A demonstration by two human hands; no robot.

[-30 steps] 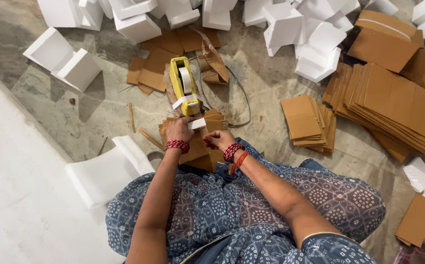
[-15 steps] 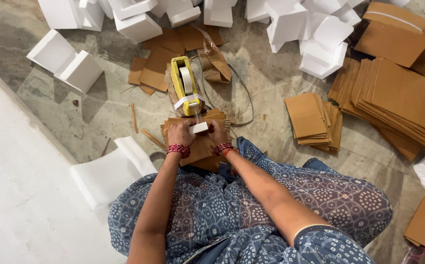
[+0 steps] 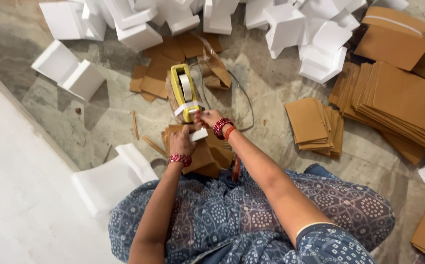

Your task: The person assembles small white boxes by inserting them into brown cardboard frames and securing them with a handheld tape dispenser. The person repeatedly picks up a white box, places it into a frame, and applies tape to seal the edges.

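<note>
A yellow tape dispenser [image 3: 182,91] with a white roll stands on the floor in front of me. My right hand [image 3: 207,118] reaches to its near end, fingers pinched at the tape's loose end. My left hand [image 3: 181,142] presses on a small brown cardboard box [image 3: 200,157] in front of my lap, gripping its top beside a white strip of tape [image 3: 199,135]. Both wrists wear red bangles.
White foam blocks [image 3: 139,34] lie along the far side and at the left [image 3: 69,71]. Flat cardboard stacks lie at the right [image 3: 403,105] and centre right [image 3: 310,122]. A white foam piece [image 3: 110,181] rests by my left knee. Cardboard scraps [image 3: 156,80] surround the dispenser.
My right hand has left the box and moved forward to the dispenser's tape end. The left hand stays on the box.
</note>
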